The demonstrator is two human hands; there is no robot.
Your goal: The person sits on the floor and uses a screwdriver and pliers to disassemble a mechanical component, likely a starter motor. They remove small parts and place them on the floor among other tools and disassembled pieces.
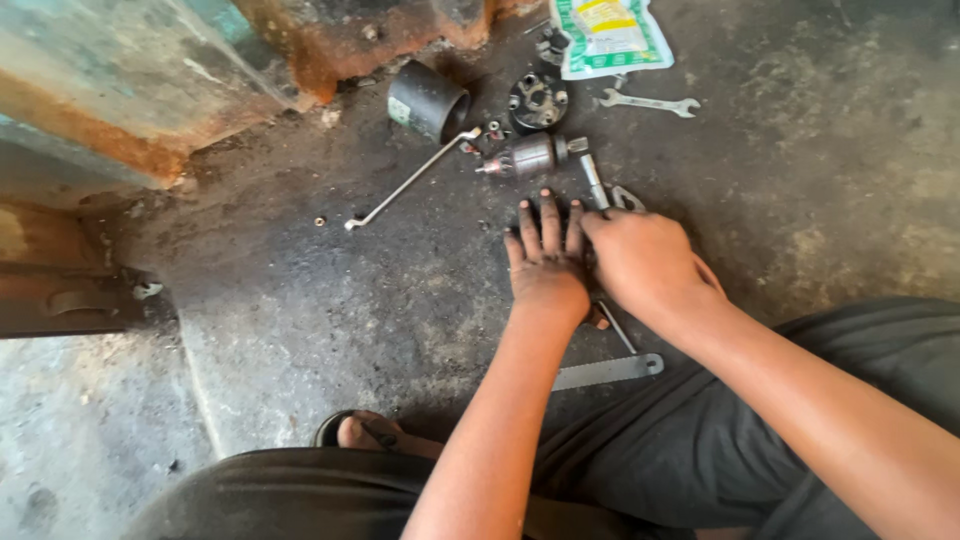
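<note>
Both hands work low on the grimy concrete floor [300, 300], just below a small motor part [528, 155] that lies on its side. The left hand [546, 262] lies flat, palm down, fingers spread and oily, its grip released and closing on nothing. The right hand [640, 262] sits just beside it, touching it, fingers curled down over something on the floor; I cannot tell what the grip holds or whether it is clenched. A short metal socket bar [594, 180] sticks out just above the right hand, reaching toward the motor part. Left of the motor part lies a long bent wrench [410, 182], and above that a black cylinder [428, 100]. A spanner [650, 103] lies to the motor part's upper right, below a white and green pouch [608, 35]. A flat metal strip [608, 371] lies under the right forearm.
</note>
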